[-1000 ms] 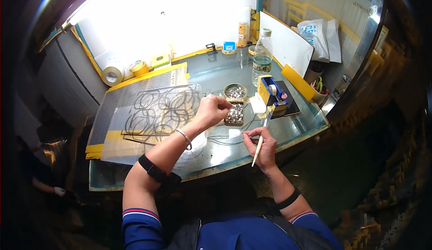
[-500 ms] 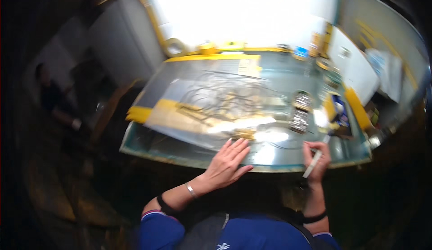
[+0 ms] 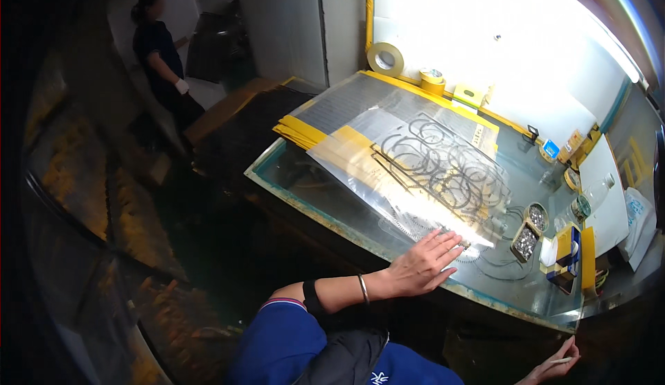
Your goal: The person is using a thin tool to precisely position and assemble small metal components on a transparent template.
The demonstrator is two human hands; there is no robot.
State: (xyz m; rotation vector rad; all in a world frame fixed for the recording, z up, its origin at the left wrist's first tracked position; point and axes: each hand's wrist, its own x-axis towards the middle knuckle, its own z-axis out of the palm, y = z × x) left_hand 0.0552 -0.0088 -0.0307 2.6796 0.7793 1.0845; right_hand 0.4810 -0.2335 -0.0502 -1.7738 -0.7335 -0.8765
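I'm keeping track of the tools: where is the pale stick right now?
In the head view, the pale stick is at the lower right, held in the right hand, just below the right corner of the table.

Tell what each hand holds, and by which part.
The right hand holds a slim pale tool, gripped part unclear; the left hand visibly holds nothing.
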